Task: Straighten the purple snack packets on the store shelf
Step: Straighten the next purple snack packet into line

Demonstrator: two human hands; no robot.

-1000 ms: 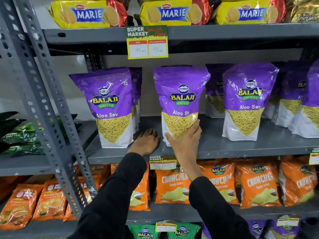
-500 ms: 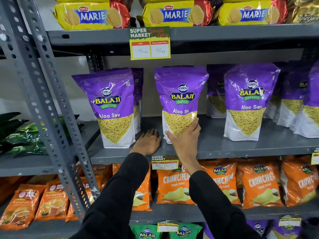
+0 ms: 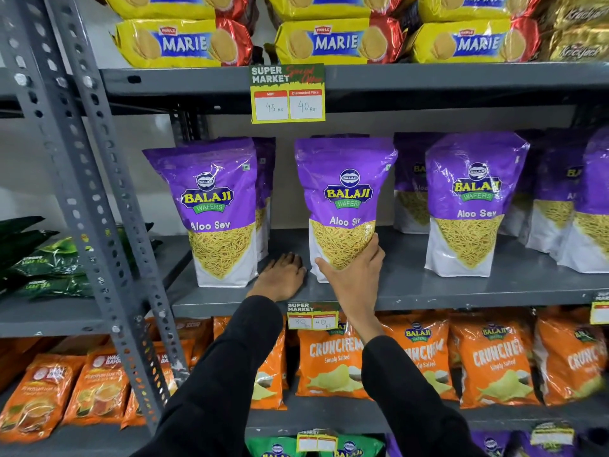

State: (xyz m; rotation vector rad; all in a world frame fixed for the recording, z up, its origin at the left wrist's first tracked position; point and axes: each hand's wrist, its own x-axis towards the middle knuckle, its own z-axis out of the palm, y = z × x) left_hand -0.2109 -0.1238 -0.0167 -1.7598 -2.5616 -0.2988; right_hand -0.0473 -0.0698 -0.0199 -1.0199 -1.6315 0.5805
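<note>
I'm looking at grey metal shelving (image 3: 428, 291) in a store, several tiers. A slotted grey upright (image 3: 99, 225) runs diagonally down the left, holes along its length. A second shelf unit (image 3: 49, 315) sits further left, same grey. Behind the shelves is a plain pale wall (image 3: 29, 166), off-white, no windows that I can see. Light is even and fairly dim, with shadow under the upper shelf (image 3: 428, 84).

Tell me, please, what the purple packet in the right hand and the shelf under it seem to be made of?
Purple packet: seemingly thin glossy plastic film; it shows crinkles and bright glare streaks. Shelf: apparently grey-painted sheet metal, matte, with small chips along its front lip. The right hand grips the packet's base.
</note>
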